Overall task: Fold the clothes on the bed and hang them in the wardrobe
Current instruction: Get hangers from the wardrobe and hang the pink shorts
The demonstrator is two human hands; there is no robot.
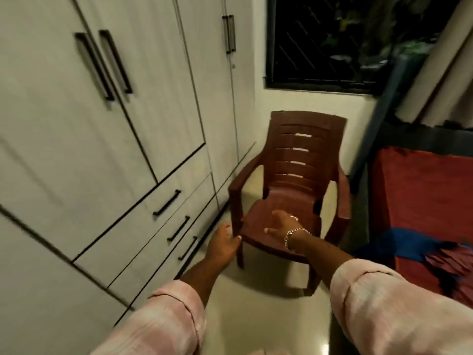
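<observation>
Both hands reach to the chair point(289, 175) that stands between the wardrobe point(102, 124) and the bed point(422, 201). The left hand point(224, 243) is at the front left leg, its fingers lightly curled beside the leg; the picture is blurred there, so I cannot tell if they already grip it. The right hand point(282, 224) lies spread over the seat and pinches nothing. The clothes point(435, 254), blue and dark red, lie on the bed at the right edge of the view, not yet hung, and the wardrobe doors are closed.

The risks, as I judge them: the chair is near the drawers point(163, 213), so a pull or turn may knock a leg against a handle. A flat hand on the smooth seat can slip. The floor point(268, 303) looks glossy, so the legs may slide suddenly.
</observation>
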